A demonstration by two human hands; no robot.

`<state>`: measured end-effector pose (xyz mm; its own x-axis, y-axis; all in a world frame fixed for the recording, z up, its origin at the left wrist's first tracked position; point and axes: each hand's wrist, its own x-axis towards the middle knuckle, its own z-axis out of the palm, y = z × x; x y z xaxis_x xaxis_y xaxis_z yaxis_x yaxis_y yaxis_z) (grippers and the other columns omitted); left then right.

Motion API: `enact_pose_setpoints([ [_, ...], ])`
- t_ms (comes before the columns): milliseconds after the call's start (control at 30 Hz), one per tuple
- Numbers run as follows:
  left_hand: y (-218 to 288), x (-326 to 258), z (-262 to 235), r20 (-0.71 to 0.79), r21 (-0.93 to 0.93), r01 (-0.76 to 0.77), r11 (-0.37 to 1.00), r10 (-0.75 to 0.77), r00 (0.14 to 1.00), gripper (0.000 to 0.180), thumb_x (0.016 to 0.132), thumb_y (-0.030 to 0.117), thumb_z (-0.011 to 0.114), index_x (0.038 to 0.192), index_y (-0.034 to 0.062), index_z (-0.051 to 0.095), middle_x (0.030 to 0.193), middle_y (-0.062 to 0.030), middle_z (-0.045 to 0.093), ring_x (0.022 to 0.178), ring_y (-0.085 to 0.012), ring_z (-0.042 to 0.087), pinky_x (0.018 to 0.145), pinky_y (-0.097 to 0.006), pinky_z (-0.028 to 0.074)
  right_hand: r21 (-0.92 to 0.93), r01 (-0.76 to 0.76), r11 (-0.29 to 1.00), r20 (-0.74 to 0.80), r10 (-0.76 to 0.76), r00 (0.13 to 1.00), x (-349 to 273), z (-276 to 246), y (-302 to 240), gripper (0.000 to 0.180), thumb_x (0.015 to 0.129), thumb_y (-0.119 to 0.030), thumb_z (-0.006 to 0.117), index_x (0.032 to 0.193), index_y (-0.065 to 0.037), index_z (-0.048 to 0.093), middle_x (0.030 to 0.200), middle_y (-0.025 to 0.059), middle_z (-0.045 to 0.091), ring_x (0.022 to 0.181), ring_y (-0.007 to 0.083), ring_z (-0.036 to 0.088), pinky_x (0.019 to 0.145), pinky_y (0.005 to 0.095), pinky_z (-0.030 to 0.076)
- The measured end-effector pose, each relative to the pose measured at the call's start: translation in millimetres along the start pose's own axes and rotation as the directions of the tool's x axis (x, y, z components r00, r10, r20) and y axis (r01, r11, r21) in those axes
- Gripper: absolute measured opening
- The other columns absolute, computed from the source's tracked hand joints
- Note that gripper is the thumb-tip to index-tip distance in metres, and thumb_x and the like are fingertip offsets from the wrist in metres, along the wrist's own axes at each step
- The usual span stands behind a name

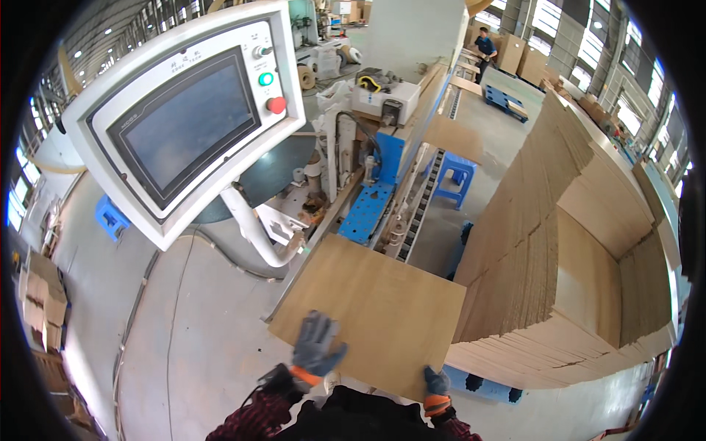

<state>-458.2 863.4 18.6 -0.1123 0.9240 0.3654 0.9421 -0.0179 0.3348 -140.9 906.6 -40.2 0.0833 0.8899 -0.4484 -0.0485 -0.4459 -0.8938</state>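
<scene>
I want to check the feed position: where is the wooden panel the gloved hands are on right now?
In the head view, the wooden panel lies low and centre, under both hands, just left of the stacked boards.

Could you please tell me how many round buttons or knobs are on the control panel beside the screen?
3, in a column right of the screen: a grey knob on top, a green button below, a red button lowest.

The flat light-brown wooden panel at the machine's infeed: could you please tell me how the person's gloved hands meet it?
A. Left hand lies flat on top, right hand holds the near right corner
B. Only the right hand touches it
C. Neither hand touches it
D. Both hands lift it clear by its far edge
A: the left hand lies spread on the flat light-brown wooden panel, and the right hand holds its near right corner.
</scene>
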Motion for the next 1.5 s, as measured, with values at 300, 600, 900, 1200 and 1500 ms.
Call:
enact_pose_setpoints([
  [300,-1,76,78,0.095,0.112,-0.036,0.993,0.026,0.995,0.067,0.076,0.049,0.048,0.117,-0.0039,0.043,0.124,-0.0247,0.039,0.120,-0.0396,0.032,0.100,-0.049,0.023,-0.179,0.201,0.963,-0.007,-0.205,0.979,104,4,17,0.034,0.076,-0.030,0.065,0.084,0.003,0.063,0.069,0.0046,0.061,0.066,0.0118,0.055,0.060,0.0278,0.044],
  [600,-4,161,130,0.010,0.171,-0.105,0.980,0.105,0.994,0.059,0.078,0.040,0.050,0.116,-0.0047,0.045,0.121,-0.0239,0.043,0.115,-0.0391,0.037,0.099,-0.047,0.025,-0.772,0.448,0.450,-0.036,-0.735,0.677,116,7,-86,0.034,0.081,-0.031,0.054,0.100,-0.003,0.058,0.089,0.0112,0.063,0.078,0.0252,0.059,0.072,0.0343,0.046],
  [900,-30,258,201,0.067,0.234,-0.173,0.957,0.162,0.985,0.061,0.080,0.042,0.049,0.119,-0.0045,0.042,0.122,-0.0250,0.040,0.117,-0.0390,0.034,0.100,-0.044,0.025,-0.951,0.053,0.306,-0.297,-0.946,0.131,56,-288,-283,0.036,0.078,-0.028,0.055,0.105,-0.004,0.054,0.102,0.0152,0.056,0.091,0.0338,0.052,0.076,0.0392,0.043],
  [1200,139,280,201,-0.082,-0.402,-0.555,0.728,0.575,0.814,0.033,0.080,0.021,0.049,0.111,0.0116,0.054,0.102,-0.0196,0.052,0.095,-0.0347,0.048,0.085,-0.047,0.038,-0.782,-0.373,0.500,-0.611,-0.734,0.295,117,-435,-282,0.066,0.066,-0.058,0.055,0.101,-0.003,0.059,0.108,0.0225,0.054,0.103,0.0387,0.048,0.087,0.0440,0.038],
  [1500,388,264,135,0.495,-0.761,0.361,0.539,0.124,0.860,0.049,0.084,0.033,0.050,0.116,-0.0041,0.047,0.120,-0.0209,0.048,0.111,-0.0282,0.045,0.094,-0.032,0.033,-0.732,-0.526,0.432,-0.623,-0.738,0.261,79,-410,-282,0.068,0.065,-0.064,0.051,0.083,0.001,0.063,0.090,0.0246,0.059,0.089,0.0398,0.054,0.075,0.0447,0.042],
])
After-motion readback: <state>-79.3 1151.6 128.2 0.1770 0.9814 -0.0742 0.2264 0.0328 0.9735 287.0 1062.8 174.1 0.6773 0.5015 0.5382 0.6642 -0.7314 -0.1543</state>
